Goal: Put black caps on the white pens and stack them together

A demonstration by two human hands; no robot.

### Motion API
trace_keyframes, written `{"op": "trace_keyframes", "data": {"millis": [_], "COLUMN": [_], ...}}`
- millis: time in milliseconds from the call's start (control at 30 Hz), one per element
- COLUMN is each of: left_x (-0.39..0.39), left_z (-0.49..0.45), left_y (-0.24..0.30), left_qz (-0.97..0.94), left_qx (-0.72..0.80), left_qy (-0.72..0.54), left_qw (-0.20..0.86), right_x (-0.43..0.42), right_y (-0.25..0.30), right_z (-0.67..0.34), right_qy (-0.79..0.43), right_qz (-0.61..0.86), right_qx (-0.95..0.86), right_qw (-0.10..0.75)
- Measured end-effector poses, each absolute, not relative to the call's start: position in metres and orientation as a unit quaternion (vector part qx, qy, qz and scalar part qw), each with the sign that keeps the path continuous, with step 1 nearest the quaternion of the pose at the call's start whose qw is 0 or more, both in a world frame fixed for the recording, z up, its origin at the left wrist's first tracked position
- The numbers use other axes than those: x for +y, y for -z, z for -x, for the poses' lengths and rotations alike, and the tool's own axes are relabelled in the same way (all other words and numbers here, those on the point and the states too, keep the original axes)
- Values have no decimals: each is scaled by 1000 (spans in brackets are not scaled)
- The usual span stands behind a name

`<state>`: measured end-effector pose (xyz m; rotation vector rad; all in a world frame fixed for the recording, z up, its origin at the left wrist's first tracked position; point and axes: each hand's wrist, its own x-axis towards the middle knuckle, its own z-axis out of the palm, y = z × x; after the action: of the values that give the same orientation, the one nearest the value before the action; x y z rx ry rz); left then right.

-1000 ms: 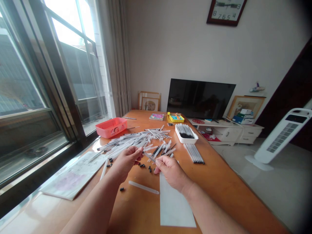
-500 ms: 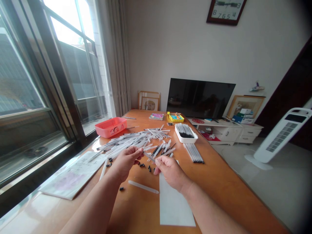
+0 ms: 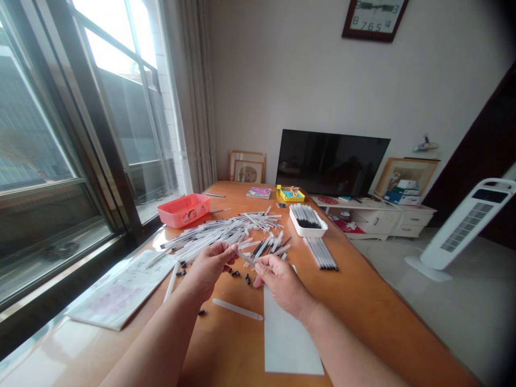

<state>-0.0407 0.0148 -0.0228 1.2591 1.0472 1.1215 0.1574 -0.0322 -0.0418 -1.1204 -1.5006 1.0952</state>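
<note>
My left hand (image 3: 209,266) and my right hand (image 3: 280,282) are raised over the wooden table (image 3: 363,306), both pinched on one thin pen part (image 3: 245,258) that spans the gap between them. Just behind my hands lies a big loose pile of white pen barrels (image 3: 220,232). Small black caps (image 3: 236,273) are scattered on the table under my hands. One white barrel (image 3: 237,309) lies alone nearer to me.
A white tray of finished pens (image 3: 308,220) and a row of pens (image 3: 321,253) lie at right. A pink basket (image 3: 184,209) stands at left, a white sheet (image 3: 288,333) near me, a printed paper (image 3: 121,290) by the window. A tower fan (image 3: 463,228) stands on the floor.
My hands have drawn slightly closer together along the pen part; nothing else on the table has moved.
</note>
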Motion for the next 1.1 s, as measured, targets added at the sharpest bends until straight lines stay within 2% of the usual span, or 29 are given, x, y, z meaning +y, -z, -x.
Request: {"op": "trace_keyframes", "data": {"millis": [167,400,667,767,900,1100], "left_x": [20,19,20,20,19,19], "left_z": [44,44,44,46,47,46], "left_y": [26,21,20,19,18,19], "left_qz": [-489,-443,-411,-414,-404,-398], "left_qx": [426,349,350,331,312,323], "left_qy": [-491,-489,-516,-503,-508,-518], "left_qw": [582,665,664,683,694,685], "right_x": [-30,-34,-33,-32,-37,-36], "right_y": [44,34,39,39,36,33], "right_z": [-158,-159,-156,-159,-159,-155], "right_qy": [-436,-485,-487,-472,-514,-494], "right_qz": [452,460,436,450,421,437], "right_qx": [-603,-605,-583,-607,-623,-591], "right_qw": [492,432,483,454,414,465]}}
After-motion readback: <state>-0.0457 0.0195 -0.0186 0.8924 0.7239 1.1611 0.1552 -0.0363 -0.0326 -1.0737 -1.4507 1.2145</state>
